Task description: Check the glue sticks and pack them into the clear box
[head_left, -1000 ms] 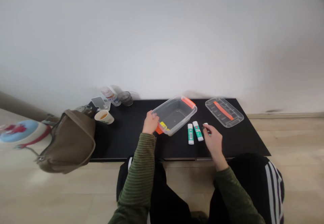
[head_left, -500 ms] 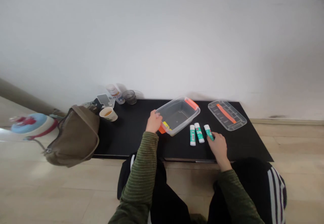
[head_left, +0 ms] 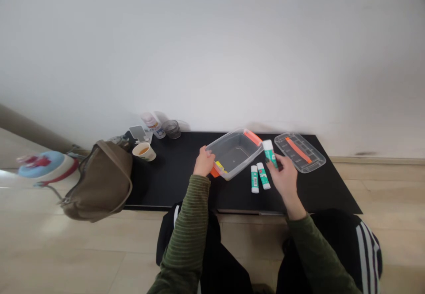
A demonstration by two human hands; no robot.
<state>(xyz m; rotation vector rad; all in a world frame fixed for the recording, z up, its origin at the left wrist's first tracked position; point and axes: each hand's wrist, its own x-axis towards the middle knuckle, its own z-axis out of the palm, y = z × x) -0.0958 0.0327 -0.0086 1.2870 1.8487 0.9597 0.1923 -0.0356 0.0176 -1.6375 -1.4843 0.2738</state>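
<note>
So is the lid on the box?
No, the clear plastic lid lies on the black table, off to the side of the open clear plastic box.

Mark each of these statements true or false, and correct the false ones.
1. The right hand holds a glue stick. True.
2. The left hand rests on the clear lid. False: it is at the corner of the clear plastic box, and the lid lies apart from it.
3. Two more glue sticks lie on the black table. True.
4. The paper cup stands inside the box. False: it stands on the table, left of the box.
</note>
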